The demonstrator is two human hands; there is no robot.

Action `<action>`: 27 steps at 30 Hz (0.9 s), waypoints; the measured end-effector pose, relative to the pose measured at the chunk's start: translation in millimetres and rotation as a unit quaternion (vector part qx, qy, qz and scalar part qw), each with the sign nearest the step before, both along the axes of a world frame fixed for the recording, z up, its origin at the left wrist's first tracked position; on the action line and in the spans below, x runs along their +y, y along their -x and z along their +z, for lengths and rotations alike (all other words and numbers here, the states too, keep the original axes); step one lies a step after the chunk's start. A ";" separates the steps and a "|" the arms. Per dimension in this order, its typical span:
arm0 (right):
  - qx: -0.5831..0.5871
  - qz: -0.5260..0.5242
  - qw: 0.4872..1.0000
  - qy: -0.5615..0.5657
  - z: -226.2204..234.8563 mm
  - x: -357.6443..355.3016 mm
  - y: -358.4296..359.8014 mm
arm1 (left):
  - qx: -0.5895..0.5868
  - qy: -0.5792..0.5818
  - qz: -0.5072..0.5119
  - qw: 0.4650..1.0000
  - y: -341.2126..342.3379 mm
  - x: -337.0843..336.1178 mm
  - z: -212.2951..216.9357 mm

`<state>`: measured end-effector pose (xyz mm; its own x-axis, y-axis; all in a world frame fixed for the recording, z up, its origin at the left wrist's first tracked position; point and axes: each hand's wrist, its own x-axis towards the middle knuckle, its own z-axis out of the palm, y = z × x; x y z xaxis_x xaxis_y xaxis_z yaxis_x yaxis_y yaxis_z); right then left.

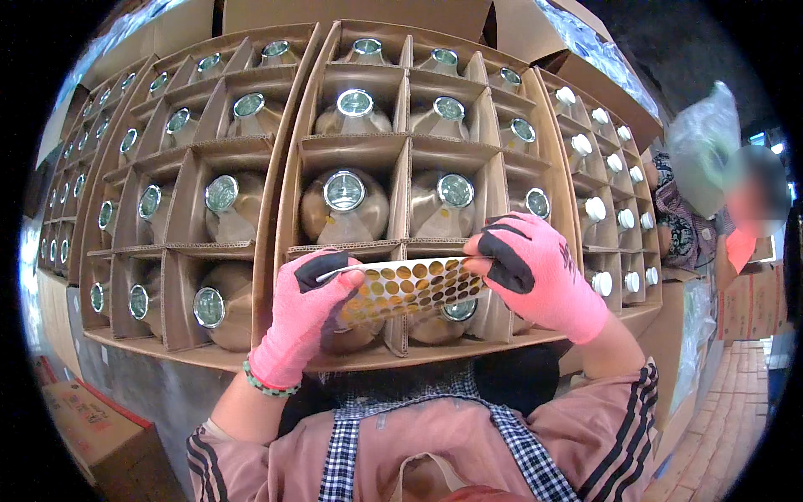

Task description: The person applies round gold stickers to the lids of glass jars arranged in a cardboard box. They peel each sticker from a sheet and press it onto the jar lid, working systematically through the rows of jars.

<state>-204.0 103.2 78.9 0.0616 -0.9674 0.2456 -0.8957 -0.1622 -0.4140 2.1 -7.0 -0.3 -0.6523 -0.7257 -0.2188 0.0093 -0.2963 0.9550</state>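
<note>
Between my hands is a sheet of round gold stickers, held up over the near edge of a divided cardboard box. My left hand, in a pink glove with dark finger patches, pinches the sheet's left end. At the other end, my right hand, gloved alike, grips the upper right corner. Behind the sheet, clear glass bottles stand upright in the compartments, one of them with a small yellow spot on its shoulder. The sheet partly hides the nearest bottles.
On the left stands another divided box of uncapped bottles; on the right, a box of bottles with white caps. A closed carton sits low at left. Another person is at the far right, beside a clear plastic bag.
</note>
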 end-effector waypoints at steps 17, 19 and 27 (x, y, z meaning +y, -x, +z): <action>0.138 0.099 0.980 0.108 -12.7 -0.2 8.1 | -0.011 -0.043 0.031 0.999 -1.6 -2.8 -4.9; 0.078 0.060 0.992 0.081 -11.0 -2.4 5.2 | -0.010 -0.051 0.033 0.998 -0.8 -3.1 -4.3; -0.118 -0.067 0.990 -0.039 -3.8 -4.0 -3.8 | -0.006 -0.035 0.008 0.999 -1.5 -2.9 -2.4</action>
